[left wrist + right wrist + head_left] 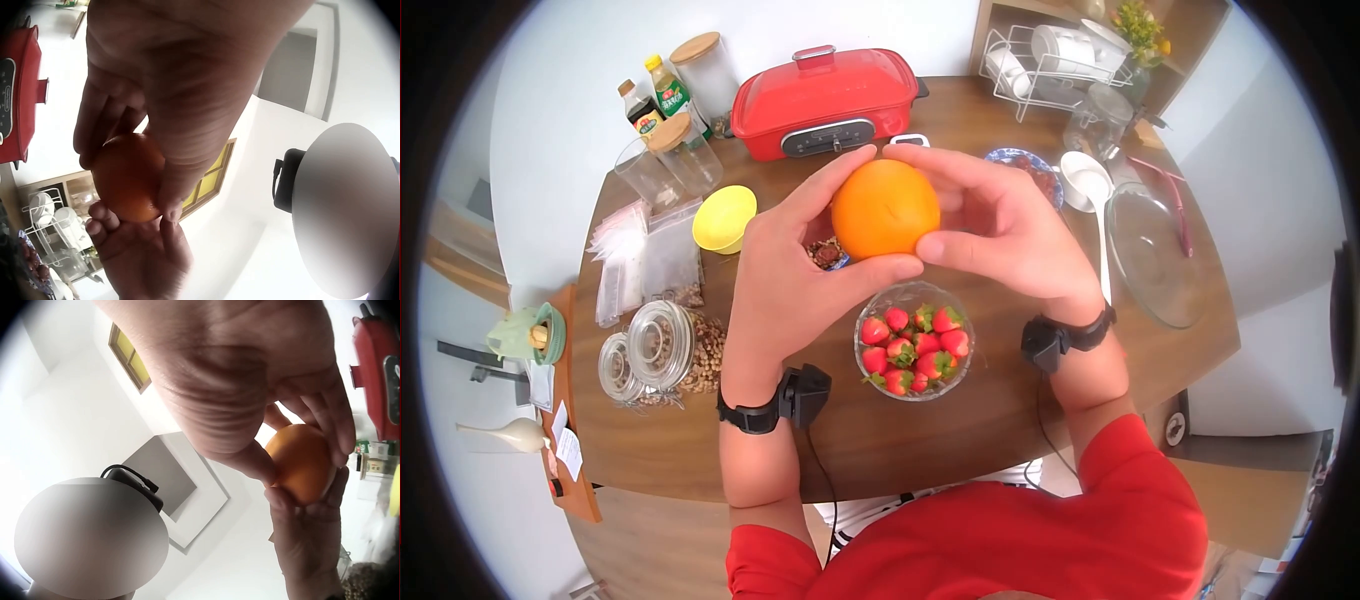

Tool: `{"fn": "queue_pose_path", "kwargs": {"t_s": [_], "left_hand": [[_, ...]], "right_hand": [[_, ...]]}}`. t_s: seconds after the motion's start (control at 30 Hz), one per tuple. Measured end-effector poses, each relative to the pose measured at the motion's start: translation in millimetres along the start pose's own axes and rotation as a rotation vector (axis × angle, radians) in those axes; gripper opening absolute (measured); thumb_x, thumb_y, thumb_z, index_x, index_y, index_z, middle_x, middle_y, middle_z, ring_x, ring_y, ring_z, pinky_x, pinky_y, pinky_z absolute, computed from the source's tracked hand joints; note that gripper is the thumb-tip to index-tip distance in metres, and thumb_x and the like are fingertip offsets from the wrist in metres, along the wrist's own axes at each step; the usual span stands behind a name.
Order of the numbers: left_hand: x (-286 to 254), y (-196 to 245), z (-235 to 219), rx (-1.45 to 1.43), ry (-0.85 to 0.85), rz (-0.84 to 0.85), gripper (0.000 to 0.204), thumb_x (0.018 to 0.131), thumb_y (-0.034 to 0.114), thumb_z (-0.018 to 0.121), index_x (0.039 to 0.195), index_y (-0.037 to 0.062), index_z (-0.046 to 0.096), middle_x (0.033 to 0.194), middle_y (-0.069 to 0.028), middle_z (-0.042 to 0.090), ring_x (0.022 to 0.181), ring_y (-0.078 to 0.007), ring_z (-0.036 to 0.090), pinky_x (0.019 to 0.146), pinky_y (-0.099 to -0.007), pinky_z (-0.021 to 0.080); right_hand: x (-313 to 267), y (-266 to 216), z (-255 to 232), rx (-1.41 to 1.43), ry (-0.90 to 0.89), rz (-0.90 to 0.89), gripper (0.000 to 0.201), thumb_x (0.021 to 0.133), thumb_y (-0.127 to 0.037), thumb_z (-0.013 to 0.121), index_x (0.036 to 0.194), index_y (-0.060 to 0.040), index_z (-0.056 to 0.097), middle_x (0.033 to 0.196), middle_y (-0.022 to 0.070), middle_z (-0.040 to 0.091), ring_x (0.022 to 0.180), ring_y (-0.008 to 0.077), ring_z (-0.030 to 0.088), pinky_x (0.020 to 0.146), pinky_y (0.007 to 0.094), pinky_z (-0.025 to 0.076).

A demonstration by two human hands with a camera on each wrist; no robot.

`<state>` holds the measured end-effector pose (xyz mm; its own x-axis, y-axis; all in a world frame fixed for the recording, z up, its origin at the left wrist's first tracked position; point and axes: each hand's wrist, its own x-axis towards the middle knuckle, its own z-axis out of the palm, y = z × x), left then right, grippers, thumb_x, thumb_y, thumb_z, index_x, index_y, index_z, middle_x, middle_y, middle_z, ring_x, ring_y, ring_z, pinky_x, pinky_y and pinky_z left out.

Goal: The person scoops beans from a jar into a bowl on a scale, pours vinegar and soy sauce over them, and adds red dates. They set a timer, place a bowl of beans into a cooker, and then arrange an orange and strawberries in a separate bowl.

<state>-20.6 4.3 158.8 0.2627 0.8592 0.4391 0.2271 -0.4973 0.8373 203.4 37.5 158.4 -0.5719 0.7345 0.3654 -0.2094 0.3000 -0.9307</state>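
An orange is held up between both hands, above the table and close to the head camera. My left hand grips its left side, thumb beneath and fingers over the top. From the other side my right hand holds it the same way, thumb tip on the lower right of the peel. Both wrist views show the orange with curled fingers and thumbs of the two hands around it. Below the hands stands a glass bowl of strawberries. Behind the left hand, a small dish of nuts is partly hidden.
A red electric cooker stands at the back. Left are a yellow bowl, plastic bags and a glass jar on its side with nuts. Right are a blue-patterned plate, a white ladle and a glass lid.
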Motion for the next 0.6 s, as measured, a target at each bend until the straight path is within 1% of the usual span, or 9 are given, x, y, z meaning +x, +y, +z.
{"fn": "queue_pose_path", "kwargs": {"t_s": [0.03,0.17,0.23,0.27,0.33,0.47,0.53,0.57,0.6], "left_hand": [[0.2,0.9,-0.1,-0.028,-0.008,-0.041,0.082,0.076,0.007,0.088,0.149,0.0023,0.050,0.133,-0.0103,0.063,0.117,-0.0185,0.065,0.097,-0.0322,0.055],[0.3,2.8,-1.0,-0.077,-0.024,-0.078,0.082,0.078,0.006,0.086,0.151,0.0024,0.047,0.133,-0.0092,0.063,0.119,-0.0185,0.064,0.100,-0.0329,0.053],[-0.3,0.1,-0.7,-0.122,-0.018,-0.064,0.083,0.079,0.005,0.085,0.152,0.0030,0.045,0.136,-0.0095,0.061,0.123,-0.0190,0.061,0.103,-0.0343,0.051],[-0.7,0.1,-1.7,-0.122,-0.019,-0.063,0.083,0.079,0.005,0.085,0.152,0.0030,0.045,0.136,-0.0095,0.061,0.123,-0.0190,0.061,0.103,-0.0343,0.051],[-1.9,0.0,-5.0,-0.133,-0.053,-0.054,0.084,0.079,0.005,0.083,0.153,0.0033,0.043,0.139,-0.0103,0.058,0.126,-0.0199,0.059,0.106,-0.0355,0.048],[-1.9,2.5,-9.7,-0.051,-0.074,-0.090,0.083,0.079,0.005,0.083,0.152,0.0036,0.044,0.140,-0.0104,0.057,0.126,-0.0204,0.059,0.105,-0.0355,0.049],[-2.1,-0.1,-9.2,-0.046,-0.063,-0.050,0.082,0.078,0.004,0.082,0.151,0.0034,0.044,0.140,-0.0098,0.057,0.125,-0.0204,0.059,0.105,-0.0355,0.048],[-2.3,-0.9,-8.8,-0.046,-0.063,-0.051,0.082,0.078,0.004,0.082,0.151,0.0034,0.044,0.140,-0.0098,0.057,0.125,-0.0204,0.059,0.105,-0.0355,0.048],[-2.5,-1.6,-8.5,-0.052,-0.054,-0.039,0.081,0.078,0.006,0.083,0.149,0.0042,0.046,0.138,-0.0095,0.058,0.121,-0.0193,0.061,0.102,-0.0347,0.050]], "right_hand": [[-0.5,-0.5,0.1,-0.004,0.004,0.009,0.065,0.092,-0.002,0.073,0.151,0.0017,0.045,0.113,0.0082,0.073,0.100,0.0097,0.067,0.090,0.0275,0.055],[-0.3,0.3,3.9,-0.001,0.048,0.020,0.066,0.091,-0.003,0.075,0.150,0.0019,0.047,0.109,0.0067,0.073,0.096,0.0085,0.067,0.087,0.0271,0.055],[-0.6,2.7,3.9,-0.065,0.087,-0.002,0.066,0.087,-0.006,0.079,0.147,0.0019,0.051,0.097,0.0031,0.073,0.088,0.0068,0.065,0.082,0.0260,0.054],[-0.6,2.4,3.5,-0.065,0.088,-0.003,0.066,0.087,-0.006,0.079,0.147,0.0019,0.051,0.097,0.0031,0.073,0.088,0.0068,0.065,0.082,0.0260,0.054],[-0.9,0.6,2.3,-0.177,0.126,-0.024,0.066,0.083,-0.009,0.083,0.143,0.0019,0.056,0.086,0.0006,0.070,0.080,0.0060,0.063,0.078,0.0250,0.053],[-1.9,-3.9,5.0,-0.290,0.162,-0.029,0.067,0.081,-0.011,0.084,0.141,0.0003,0.058,0.081,0.0001,0.068,0.076,0.0064,0.062,0.074,0.0247,0.052],[-2.2,-3.9,5.3,-0.382,0.159,-0.050,0.067,0.081,-0.011,0.085,0.141,-0.0014,0.059,0.080,0.0007,0.069,0.074,0.0067,0.061,0.072,0.0248,0.052],[-1.8,-3.2,4.4,-0.381,0.159,-0.049,0.067,0.081,-0.011,0.085,0.141,-0.0014,0.059,0.080,0.0007,0.069,0.074,0.0067,0.061,0.072,0.0248,0.052],[-1.1,-2.2,2.6,-0.363,0.140,-0.052,0.065,0.082,-0.011,0.084,0.141,-0.0020,0.059,0.079,-0.0002,0.068,0.073,0.0062,0.061,0.071,0.0243,0.051]]}}
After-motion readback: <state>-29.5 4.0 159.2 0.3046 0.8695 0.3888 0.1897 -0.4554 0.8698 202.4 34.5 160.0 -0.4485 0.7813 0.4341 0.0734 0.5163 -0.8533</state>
